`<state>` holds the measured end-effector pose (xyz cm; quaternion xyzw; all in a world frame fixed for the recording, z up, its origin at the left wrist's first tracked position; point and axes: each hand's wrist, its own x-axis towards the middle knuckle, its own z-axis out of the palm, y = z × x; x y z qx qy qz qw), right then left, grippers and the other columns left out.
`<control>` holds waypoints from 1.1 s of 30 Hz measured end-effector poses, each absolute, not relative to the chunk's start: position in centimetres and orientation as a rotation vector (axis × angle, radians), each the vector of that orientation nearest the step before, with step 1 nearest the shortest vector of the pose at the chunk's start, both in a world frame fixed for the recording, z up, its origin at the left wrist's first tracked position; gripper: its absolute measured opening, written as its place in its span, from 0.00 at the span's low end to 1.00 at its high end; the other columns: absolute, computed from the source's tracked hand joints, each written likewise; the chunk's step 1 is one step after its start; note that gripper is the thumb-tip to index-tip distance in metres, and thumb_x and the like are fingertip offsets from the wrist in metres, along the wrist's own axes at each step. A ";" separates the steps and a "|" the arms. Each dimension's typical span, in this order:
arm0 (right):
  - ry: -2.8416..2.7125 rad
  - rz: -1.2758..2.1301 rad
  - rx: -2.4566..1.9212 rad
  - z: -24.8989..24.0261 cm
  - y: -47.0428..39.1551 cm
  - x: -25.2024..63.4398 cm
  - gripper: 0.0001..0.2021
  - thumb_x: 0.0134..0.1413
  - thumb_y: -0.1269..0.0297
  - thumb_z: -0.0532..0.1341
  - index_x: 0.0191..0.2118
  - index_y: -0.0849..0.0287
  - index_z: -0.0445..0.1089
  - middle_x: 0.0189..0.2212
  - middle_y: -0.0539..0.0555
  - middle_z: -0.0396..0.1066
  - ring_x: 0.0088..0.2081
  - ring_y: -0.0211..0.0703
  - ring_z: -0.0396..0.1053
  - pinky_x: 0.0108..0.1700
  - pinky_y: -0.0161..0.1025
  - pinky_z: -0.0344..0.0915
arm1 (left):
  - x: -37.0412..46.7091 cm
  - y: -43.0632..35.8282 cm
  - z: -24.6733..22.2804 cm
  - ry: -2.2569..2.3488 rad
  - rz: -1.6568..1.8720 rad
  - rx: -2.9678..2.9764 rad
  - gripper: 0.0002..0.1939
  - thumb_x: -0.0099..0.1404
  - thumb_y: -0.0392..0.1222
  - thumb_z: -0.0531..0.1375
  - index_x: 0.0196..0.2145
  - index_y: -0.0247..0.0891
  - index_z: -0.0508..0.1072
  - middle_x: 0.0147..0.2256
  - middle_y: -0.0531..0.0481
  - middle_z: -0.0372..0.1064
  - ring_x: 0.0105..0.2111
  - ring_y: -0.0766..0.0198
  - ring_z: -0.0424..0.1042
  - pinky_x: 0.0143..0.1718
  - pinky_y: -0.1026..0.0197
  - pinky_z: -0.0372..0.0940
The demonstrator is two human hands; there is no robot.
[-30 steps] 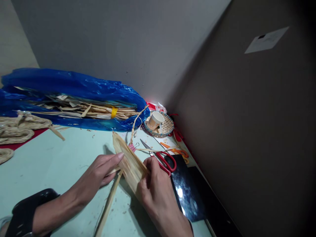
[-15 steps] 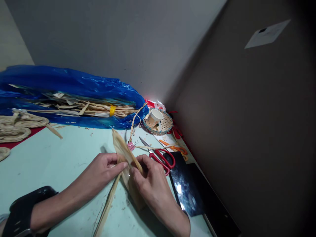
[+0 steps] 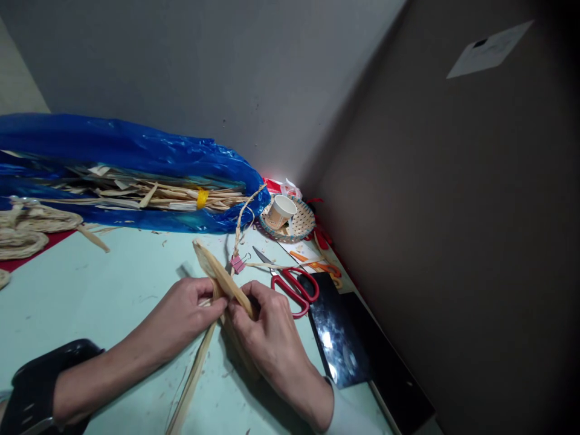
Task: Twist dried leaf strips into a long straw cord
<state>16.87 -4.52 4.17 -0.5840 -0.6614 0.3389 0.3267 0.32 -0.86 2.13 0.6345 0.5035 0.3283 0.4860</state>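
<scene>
My left hand point(image 3: 183, 314) and my right hand point(image 3: 265, 329) both pinch a wide dry straw leaf point(image 3: 217, 275) over the pale green table point(image 3: 104, 290). The fingertips of the two hands meet at the leaf's middle, where it is folded lengthwise. The leaf's pointed tip sticks up and away from me. A narrow straw strip point(image 3: 193, 377) runs from under my left fingers toward the near edge. A black band point(image 3: 40, 380) sits on my left wrist.
Red-handled scissors point(image 3: 292, 284) lie just right of my hands, beside a pink binder clip point(image 3: 236, 263) on a straw cord. A black phone point(image 3: 338, 338) lies nearer. A woven dish with a paper cup point(image 3: 283, 212) stands in the corner. A blue plastic bag of straw point(image 3: 136, 175) lines the wall; braided coils point(image 3: 27, 232) lie left.
My right hand slid left along the leaf from its right edge to meet my left fingers. The leaf went from lying flat and wide to folded narrow between both hands.
</scene>
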 end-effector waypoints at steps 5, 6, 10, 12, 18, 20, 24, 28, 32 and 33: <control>-1.734 0.889 -1.449 4.4 -5.0 17.3 0.05 0.63 0.68 0.58 0.37 0.60 0.71 0.34 0.53 0.72 0.37 0.45 0.65 0.39 0.39 0.58 | 0.4 -0.9 2.5 1.216 0.805 1.506 0.13 0.56 0.48 0.62 0.29 0.39 0.84 0.28 0.52 0.82 0.32 0.53 0.77 0.35 0.60 0.68; -1.725 0.904 -1.429 4.5 -5.1 17.5 0.06 0.65 0.66 0.57 0.38 0.60 0.70 0.35 0.53 0.71 0.38 0.45 0.65 0.39 0.39 0.59 | 0.5 -0.9 2.7 1.216 0.809 1.486 0.13 0.56 0.50 0.63 0.29 0.40 0.83 0.28 0.52 0.82 0.32 0.53 0.78 0.35 0.60 0.68; -1.518 1.216 -1.239 5.4 -5.0 18.9 0.06 0.66 0.61 0.57 0.38 0.57 0.65 0.32 0.50 0.70 0.34 0.40 0.66 0.36 0.36 0.61 | 0.8 -1.0 3.4 1.213 0.751 1.417 0.13 0.54 0.52 0.63 0.28 0.41 0.83 0.30 0.51 0.83 0.36 0.50 0.79 0.39 0.58 0.70; -1.360 1.352 -1.105 6.8 -5.2 20.0 0.08 0.65 0.59 0.60 0.37 0.56 0.62 0.28 0.47 0.66 0.28 0.36 0.63 0.31 0.33 0.60 | 0.8 -1.0 3.5 1.220 0.726 1.416 0.14 0.54 0.54 0.63 0.28 0.41 0.82 0.31 0.51 0.84 0.38 0.49 0.79 0.41 0.58 0.69; -1.223 0.755 -1.390 12.8 -7.0 26.9 0.15 0.64 0.50 0.62 0.34 0.54 0.61 0.23 0.43 0.51 0.21 0.33 0.46 0.20 0.31 0.45 | 0.5 -0.9 3.4 1.345 0.694 1.454 0.16 0.52 0.54 0.63 0.27 0.38 0.82 0.27 0.48 0.81 0.31 0.50 0.76 0.32 0.58 0.64; -1.409 0.288 -1.688 13.6 -7.1 29.5 0.16 0.64 0.47 0.59 0.37 0.55 0.66 0.23 0.47 0.58 0.22 0.38 0.54 0.22 0.34 0.53 | 0.6 -0.8 3.4 1.366 0.678 1.459 0.18 0.52 0.55 0.63 0.28 0.36 0.82 0.26 0.47 0.81 0.30 0.49 0.76 0.31 0.57 0.63; -1.721 -0.674 -1.837 12.5 -6.3 30.0 0.23 0.67 0.49 0.55 0.55 0.64 0.69 0.46 0.70 0.73 0.43 0.63 0.70 0.43 0.56 0.67 | 0.6 -0.8 3.5 1.368 0.679 1.475 0.19 0.53 0.55 0.62 0.29 0.36 0.83 0.28 0.46 0.82 0.32 0.48 0.77 0.32 0.57 0.64; -2.039 -0.291 -1.444 9.6 -5.4 22.6 0.14 0.70 0.62 0.56 0.53 0.63 0.72 0.46 0.65 0.75 0.45 0.54 0.72 0.47 0.49 0.70 | 0.4 -1.0 3.1 1.310 0.714 1.542 0.15 0.56 0.51 0.60 0.29 0.39 0.82 0.30 0.47 0.84 0.34 0.48 0.79 0.36 0.56 0.67; -2.306 0.149 -1.374 7.0 -4.1 15.4 0.10 0.69 0.61 0.59 0.41 0.60 0.75 0.40 0.59 0.75 0.43 0.51 0.71 0.46 0.45 0.68 | 0.1 -1.1 2.7 1.257 0.798 1.604 0.08 0.47 0.41 0.55 0.17 0.43 0.74 0.22 0.51 0.78 0.30 0.53 0.75 0.33 0.58 0.65; -2.306 0.192 -1.356 6.5 -3.7 14.6 0.11 0.70 0.61 0.59 0.40 0.60 0.76 0.39 0.58 0.75 0.42 0.51 0.70 0.46 0.44 0.67 | 0.0 -1.1 2.7 1.252 0.825 1.604 0.07 0.46 0.41 0.54 0.15 0.44 0.71 0.20 0.52 0.75 0.28 0.54 0.73 0.30 0.59 0.65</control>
